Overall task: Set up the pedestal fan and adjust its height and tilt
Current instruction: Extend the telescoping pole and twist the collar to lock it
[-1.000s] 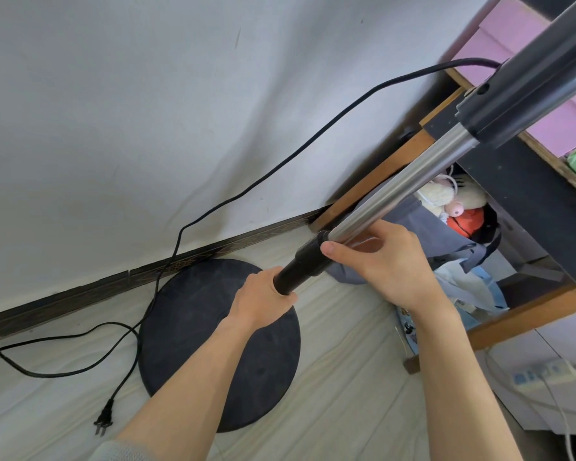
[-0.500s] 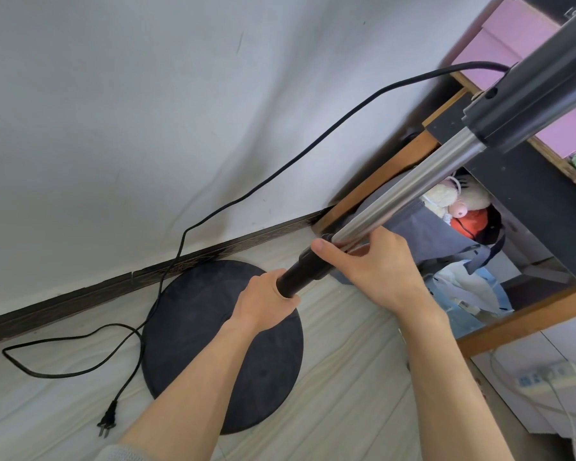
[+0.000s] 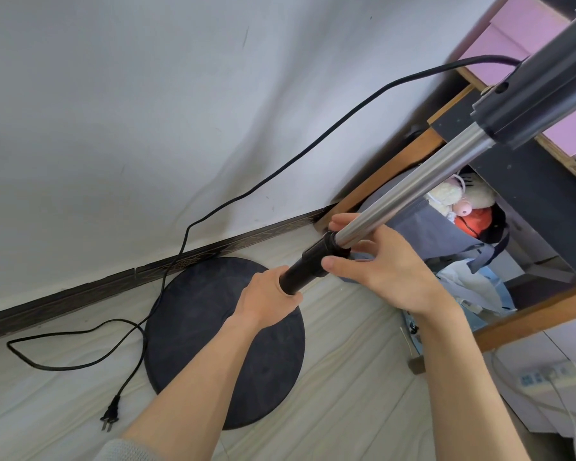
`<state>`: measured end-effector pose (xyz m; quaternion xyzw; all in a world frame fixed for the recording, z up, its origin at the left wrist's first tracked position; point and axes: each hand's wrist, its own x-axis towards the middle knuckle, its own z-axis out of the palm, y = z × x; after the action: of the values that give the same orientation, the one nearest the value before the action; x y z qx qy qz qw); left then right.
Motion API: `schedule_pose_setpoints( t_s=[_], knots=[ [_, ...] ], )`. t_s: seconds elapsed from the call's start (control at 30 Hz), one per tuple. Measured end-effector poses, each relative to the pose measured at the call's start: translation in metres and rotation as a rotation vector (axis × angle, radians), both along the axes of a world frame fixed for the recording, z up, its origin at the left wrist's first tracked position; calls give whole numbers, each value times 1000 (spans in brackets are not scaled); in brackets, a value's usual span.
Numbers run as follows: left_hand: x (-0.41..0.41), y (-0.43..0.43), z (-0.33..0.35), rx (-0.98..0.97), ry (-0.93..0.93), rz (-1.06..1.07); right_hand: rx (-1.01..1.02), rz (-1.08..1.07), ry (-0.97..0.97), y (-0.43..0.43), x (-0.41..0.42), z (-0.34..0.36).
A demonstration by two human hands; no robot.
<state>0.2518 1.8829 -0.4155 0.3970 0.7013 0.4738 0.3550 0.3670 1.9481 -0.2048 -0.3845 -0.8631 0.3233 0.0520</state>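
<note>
Pole axis: the pedestal fan's pole runs on a diagonal, from the round base [image 3: 223,341] on the floor at lower centre up to the dark housing [image 3: 539,88] at the upper right of the frame.
Left hand: your left hand [image 3: 268,296] is clenched round the black outer tube [image 3: 300,274], on the base side.
Right hand: your right hand [image 3: 389,271] wraps the collar [image 3: 326,244], thumb in front and fingers curled behind, where the chrome inner tube [image 3: 413,181] enters.
Nearer hand: the right is on the collar, and the left is just below it along the tube.
Coming move: this looks like a height adjustment, so any slide should follow that diagonal.
Count: two hands, one base, one outer tube, one inner tube, one collar, one power cord [image 3: 280,171] with one plug [image 3: 110,415] lying loose at lower left.
</note>
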Motion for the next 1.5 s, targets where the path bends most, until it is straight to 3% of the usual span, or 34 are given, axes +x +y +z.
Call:
schedule_pose_setpoints(
  t_s=[0.23, 0.37, 0.57, 0.77, 0.87, 1.03, 1.17, 1.4, 1.5],
  knots=[
    [0, -1, 2, -4, 1, -3, 222, -99, -50, -4, -8, -14],
    [-1, -2, 2, -3, 3, -2, -29, -10, 37, -1, 1, -3],
    [0, -1, 2, -3, -6, -13, 248, -143, -31, -7, -9, -17],
    [-1, -1, 3, -8, 5, -5, -82, 17, 28, 0, 5, -6],
    [-1, -1, 3, -9, 7, -8, 6, 9, 65, 2, 4, -8],
    [0, -2, 5, -17, -11, -2, 227, -90, -38, -4, -4, -11],
    [-1, -2, 6, -11, 6, -3, -18, 12, 14, -2, 4, -5],
    [1, -2, 3, -11, -1, 8, 318, -113, -15, -8, -8, -13],
    [0, -1, 4, -7, 1, 5, 116, -35, -6, -7, -4, -7]
  ],
)
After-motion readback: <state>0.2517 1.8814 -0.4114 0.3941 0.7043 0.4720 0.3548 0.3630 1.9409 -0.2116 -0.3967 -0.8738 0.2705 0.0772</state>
